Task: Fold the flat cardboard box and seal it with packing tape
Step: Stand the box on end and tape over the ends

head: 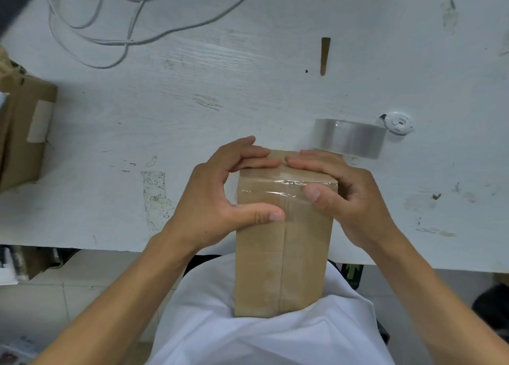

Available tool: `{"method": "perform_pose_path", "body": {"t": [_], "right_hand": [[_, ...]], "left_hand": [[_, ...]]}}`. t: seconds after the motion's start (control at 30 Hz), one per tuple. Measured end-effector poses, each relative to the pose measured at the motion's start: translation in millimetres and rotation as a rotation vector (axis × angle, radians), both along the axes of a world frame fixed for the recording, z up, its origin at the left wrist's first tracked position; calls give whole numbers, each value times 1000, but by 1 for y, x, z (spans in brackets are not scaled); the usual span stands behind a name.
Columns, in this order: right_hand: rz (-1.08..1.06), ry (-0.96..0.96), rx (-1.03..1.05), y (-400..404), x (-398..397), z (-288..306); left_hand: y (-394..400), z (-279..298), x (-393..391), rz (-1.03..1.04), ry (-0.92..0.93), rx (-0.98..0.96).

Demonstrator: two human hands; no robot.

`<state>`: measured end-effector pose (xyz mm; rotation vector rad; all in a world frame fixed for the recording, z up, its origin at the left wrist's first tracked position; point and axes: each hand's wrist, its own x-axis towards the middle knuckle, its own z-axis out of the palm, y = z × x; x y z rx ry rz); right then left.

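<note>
Head view: the box [283, 249] is folded up, its near end against the person's white shirt [248, 334], its far end over the table edge [110, 247]. The left hand [220, 196] and right hand [344, 188] clasp the far end, thumbs pressing tape across the seam; the near end looks untaped. Beyond, the tape roll [349, 138] stands beside open tabletop.

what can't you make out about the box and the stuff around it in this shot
Head view only:
- Far end of the cardboard box: hidden by the fingers of the left hand and right hand.
- Near end of the box: hidden behind the white shirt.
- Whether the clear tape strip is still joined to the tape roll: right hand in the way.
- Second box: cut off by the left edge.
- Small white round object: too small to identify.
</note>
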<state>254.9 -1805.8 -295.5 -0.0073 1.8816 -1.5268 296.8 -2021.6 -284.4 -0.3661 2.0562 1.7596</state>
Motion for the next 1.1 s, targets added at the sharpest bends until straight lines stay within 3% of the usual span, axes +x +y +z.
{"method": "perform_pose_path", "body": {"t": [0.1,0.27,0.43,0.77,0.97,1.03,1.1], "right_hand": [[83,76,-54,0,0,3],[-43,69,-205,-5,3,0],[-34,86,-140,-2,-1,-4],[87,-53,-23,-4,-7,-3],[-2,55,45,-15,6,16],[-50,46,67,-19,9,22],[-64,-25,99,-22,11,29]], "left_hand": [[1,4,5,72,112,6],[-3,-4,4,139,127,43],[-7,-13,3,80,114,-20],[-9,-9,5,-67,-141,-56],[-3,17,15,51,63,-311],[-1,19,20,56,77,-306],[1,19,25,82,-22,-196]]}}
